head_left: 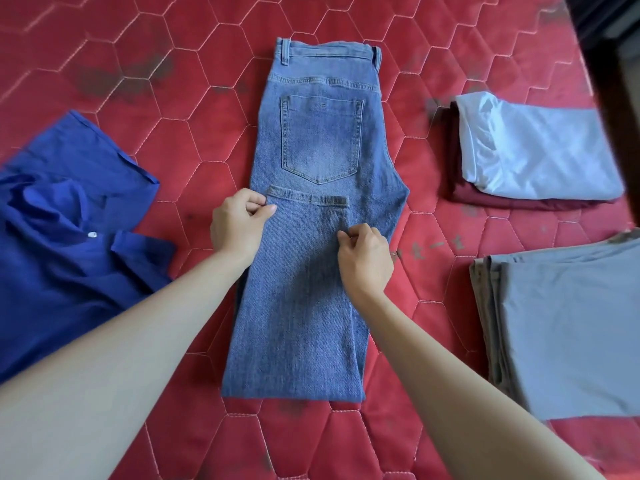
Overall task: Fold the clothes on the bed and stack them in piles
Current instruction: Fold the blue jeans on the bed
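Note:
A pair of light blue jeans (322, 140) lies lengthwise in the middle of the red quilted bed (194, 109), waistband at the far end. Its legs are folded up, so the hems lie just below the back pocket. My left hand (239, 220) pinches the left edge of the folded legs near the hem. My right hand (363, 258) pinches the right edge a little lower. A crumpled dark blue shirt (69, 220) lies unfolded on the left.
At the right rear, a folded pale blue garment (540, 150) tops a maroon one (519, 202). A folded stack of grey clothes (568, 334) sits at the near right. A dark edge beyond the bed shows at the top right.

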Motion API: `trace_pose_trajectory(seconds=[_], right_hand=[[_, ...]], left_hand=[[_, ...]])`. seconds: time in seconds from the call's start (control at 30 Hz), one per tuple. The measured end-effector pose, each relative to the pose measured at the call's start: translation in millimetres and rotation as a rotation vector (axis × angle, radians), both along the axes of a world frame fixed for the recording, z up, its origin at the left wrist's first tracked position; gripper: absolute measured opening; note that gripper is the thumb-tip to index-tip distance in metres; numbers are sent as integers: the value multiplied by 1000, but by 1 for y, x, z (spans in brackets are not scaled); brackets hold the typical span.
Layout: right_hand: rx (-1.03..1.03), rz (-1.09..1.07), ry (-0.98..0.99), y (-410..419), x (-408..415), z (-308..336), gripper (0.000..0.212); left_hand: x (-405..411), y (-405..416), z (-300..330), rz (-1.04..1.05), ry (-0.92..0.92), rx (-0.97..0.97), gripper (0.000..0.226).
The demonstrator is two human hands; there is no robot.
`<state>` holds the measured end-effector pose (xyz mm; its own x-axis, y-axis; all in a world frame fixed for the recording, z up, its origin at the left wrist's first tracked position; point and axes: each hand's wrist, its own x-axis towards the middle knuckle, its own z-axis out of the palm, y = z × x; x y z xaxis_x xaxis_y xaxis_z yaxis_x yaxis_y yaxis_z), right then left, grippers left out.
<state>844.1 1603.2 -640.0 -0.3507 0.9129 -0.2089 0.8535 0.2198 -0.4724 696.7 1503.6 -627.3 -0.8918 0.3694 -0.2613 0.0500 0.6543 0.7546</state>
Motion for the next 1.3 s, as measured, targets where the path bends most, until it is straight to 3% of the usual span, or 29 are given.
trace_pose_trajectory(seconds=[0.13, 0.2, 0.3, 0.37, 0.47, 0.63, 0.83, 1.03, 1.3], right_hand=[[8, -14, -8, 6, 2, -4, 20], [43, 16, -49, 6, 1, -5, 21], [255, 166, -125, 5, -3, -6, 39], [366, 371, -142, 2, -8, -9, 52], [283, 582, -215, 1, -15, -23, 54], [258, 570, -226, 6, -12, -40, 63], [200, 607, -308, 8, -15, -32, 65], [174, 635, -359, 11, -17, -27, 66], [209, 630, -369, 10, -16, -29, 65]], left_hand=[[-1, 9, -7, -34, 52, -41, 13], [1, 8, -11, -54, 167, -119, 18], [6, 1, -19, -195, 486, -231, 37], [8, 1, -22, -366, 738, -175, 34], [10, 1, -29, -645, 1021, -63, 25], [15, -10, -47, -852, 768, -439, 53], [15, -7, -37, -903, 638, -635, 61], [99, -42, -15, -781, 555, -480, 59], [133, -138, -40, -782, 533, -523, 61]])
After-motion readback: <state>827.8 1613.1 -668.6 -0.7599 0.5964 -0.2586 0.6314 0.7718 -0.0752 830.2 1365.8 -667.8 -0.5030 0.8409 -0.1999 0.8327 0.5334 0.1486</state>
